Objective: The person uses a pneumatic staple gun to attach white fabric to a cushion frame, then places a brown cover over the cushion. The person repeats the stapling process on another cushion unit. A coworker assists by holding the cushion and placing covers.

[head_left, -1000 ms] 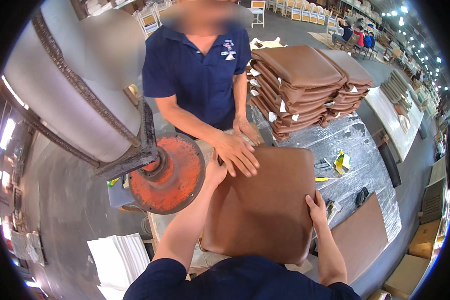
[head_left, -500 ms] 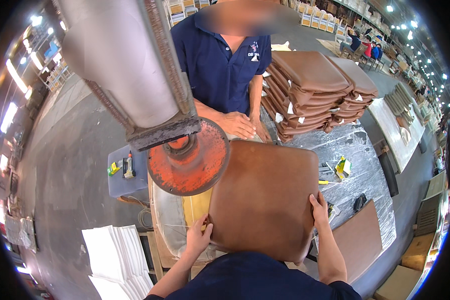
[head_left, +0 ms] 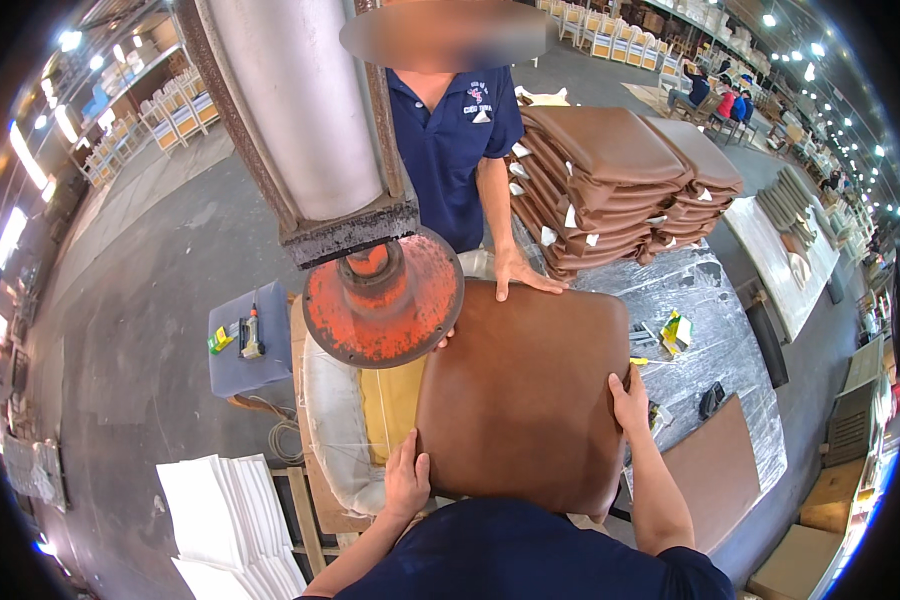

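A brown leather-like seat cushion [head_left: 520, 400] lies before me, smooth face up, partly over a plastic-covered pad with a yellow panel [head_left: 379, 410]. My left hand [head_left: 408, 478] grips its left edge near the front corner, thumb against the side. On the right edge, my right hand [head_left: 629, 402] holds with the fingers curled around. Across from me, a person's hand [head_left: 522, 270] presses on the far edge; fingertips of the other one [head_left: 444, 342] show at the cushion's left side. A round red press plate [head_left: 382, 310] hangs above the far left corner, hiding part of it.
Brown covered cushions [head_left: 620, 165] are stacked at the far right of the plastic-wrapped table [head_left: 715, 285]. A brown board [head_left: 705, 460] and a yellow-green packet [head_left: 676, 333] lie there. At left stand a blue-grey stool [head_left: 270, 345] bearing a staple gun [head_left: 251, 335], and white sheets [head_left: 215, 510].
The co-worker's hands have gone from resting together beyond the cushion to its far edge and left side. The cushion has shifted slightly, my hands still on its sides.
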`<state>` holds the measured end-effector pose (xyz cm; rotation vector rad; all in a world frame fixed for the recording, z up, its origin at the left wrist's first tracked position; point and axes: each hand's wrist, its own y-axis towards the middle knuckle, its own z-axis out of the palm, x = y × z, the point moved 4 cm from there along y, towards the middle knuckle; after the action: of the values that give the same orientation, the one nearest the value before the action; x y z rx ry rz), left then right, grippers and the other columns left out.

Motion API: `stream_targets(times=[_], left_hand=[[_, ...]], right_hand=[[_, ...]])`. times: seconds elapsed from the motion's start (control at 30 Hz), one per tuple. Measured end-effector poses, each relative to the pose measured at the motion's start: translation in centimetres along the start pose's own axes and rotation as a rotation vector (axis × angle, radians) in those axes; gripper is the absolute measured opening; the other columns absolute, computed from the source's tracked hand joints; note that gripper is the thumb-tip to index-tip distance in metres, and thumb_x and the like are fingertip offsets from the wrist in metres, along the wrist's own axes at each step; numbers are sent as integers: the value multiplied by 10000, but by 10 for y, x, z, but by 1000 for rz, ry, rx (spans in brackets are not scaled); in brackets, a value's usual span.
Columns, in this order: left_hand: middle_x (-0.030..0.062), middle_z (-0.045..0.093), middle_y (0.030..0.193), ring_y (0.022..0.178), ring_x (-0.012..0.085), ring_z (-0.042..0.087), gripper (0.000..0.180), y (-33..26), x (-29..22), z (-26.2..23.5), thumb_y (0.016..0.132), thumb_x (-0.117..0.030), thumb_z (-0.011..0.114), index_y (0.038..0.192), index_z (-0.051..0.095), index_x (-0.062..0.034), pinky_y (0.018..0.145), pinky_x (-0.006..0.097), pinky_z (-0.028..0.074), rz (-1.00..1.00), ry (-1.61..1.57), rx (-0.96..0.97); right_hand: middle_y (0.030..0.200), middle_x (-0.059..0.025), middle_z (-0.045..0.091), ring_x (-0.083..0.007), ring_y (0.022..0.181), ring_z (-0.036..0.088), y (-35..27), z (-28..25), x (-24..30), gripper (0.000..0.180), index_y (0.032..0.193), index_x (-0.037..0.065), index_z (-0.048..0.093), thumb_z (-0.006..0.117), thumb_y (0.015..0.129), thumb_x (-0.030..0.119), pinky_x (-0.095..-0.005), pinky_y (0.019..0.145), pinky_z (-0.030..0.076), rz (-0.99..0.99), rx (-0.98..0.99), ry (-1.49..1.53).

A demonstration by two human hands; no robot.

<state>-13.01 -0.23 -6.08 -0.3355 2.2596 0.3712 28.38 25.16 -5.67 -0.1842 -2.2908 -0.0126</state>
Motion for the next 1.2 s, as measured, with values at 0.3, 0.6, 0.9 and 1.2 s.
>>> stream_targets(times=[0.3, 0.6, 0.9, 1.2], left_hand=[[323, 688, 1379, 1244, 508, 656, 553, -2, 5, 2, 1148, -294, 572, 1583, 546, 45, 1104, 555, 514, 0, 12, -25], [327, 682, 1401, 1272, 511, 648, 545, -1, 1, 2, 1151, -276, 568, 1592, 538, 42, 1114, 555, 510, 24, -6, -23], [333, 658, 1445, 1314, 509, 638, 566, -6, 3, 4, 1153, -292, 573, 1606, 520, 43, 1142, 559, 501, -8, 5, -6], [303, 616, 1477, 1312, 492, 590, 629, -13, -12, 11, 1088, -188, 645, 1656, 472, 18, 1156, 551, 483, 63, -9, -46]], right_hand=[[1684, -288, 527, -392, 1582, 501, -3, -2, -1, 838, 1697, -45, 416, 760, 1053, 366, -448, 1309, 389, 43, 18, 25], [1684, -271, 538, -352, 1564, 532, -4, -3, -17, 832, 1713, -37, 400, 772, 1054, 309, -425, 1291, 410, 16, 32, 152], [1480, -281, 642, -434, 1407, 600, -43, -19, 12, 593, 1545, 15, 622, 782, 1024, 248, -485, 1186, 489, -163, -111, -332], [1174, -195, 754, -419, 1117, 744, -3, 110, 204, 615, 1660, 210, 501, 679, 1089, 354, -552, 946, 608, -601, 208, -456]])
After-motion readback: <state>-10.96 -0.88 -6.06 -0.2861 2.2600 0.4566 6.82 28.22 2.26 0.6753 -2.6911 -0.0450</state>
